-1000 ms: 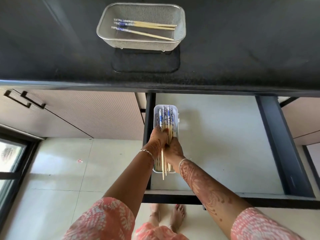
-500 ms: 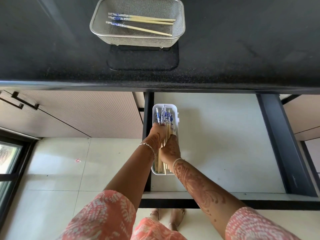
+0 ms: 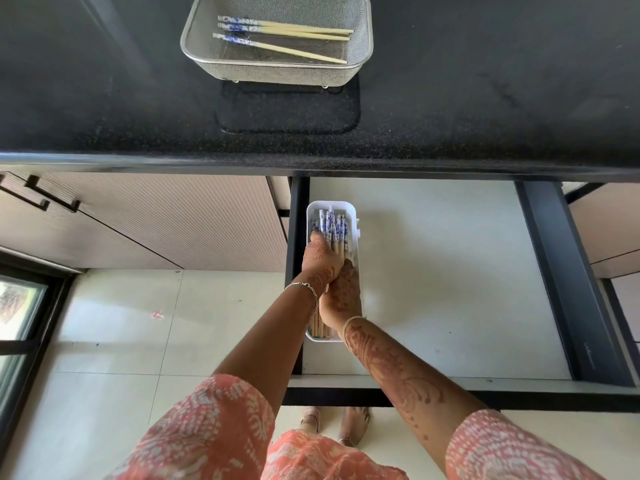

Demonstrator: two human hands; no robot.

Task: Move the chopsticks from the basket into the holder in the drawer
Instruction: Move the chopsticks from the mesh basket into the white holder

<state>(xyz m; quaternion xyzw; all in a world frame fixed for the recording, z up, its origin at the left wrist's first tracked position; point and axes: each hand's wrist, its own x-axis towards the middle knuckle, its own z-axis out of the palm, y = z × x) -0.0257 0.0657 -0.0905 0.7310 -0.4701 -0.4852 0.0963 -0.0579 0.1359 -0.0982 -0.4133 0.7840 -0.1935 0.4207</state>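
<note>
Both hands have sunk deeper into the white holder (image 3: 349,211) at the drawer's (image 3: 450,271) nine o'clock side; the stick ends that poked out over its near rim a second ago now lie inside. The left hand (image 3: 318,255) lies flat, fingers spread over the bundle (image 3: 333,227); the right hand (image 3: 341,292) cups it from six o'clock, grip unclear. That batch looks settled. Three chopsticks (image 3: 284,34) wait in the basket (image 3: 277,72) on the counter (image 3: 485,98), at twelve o'clock.
</note>
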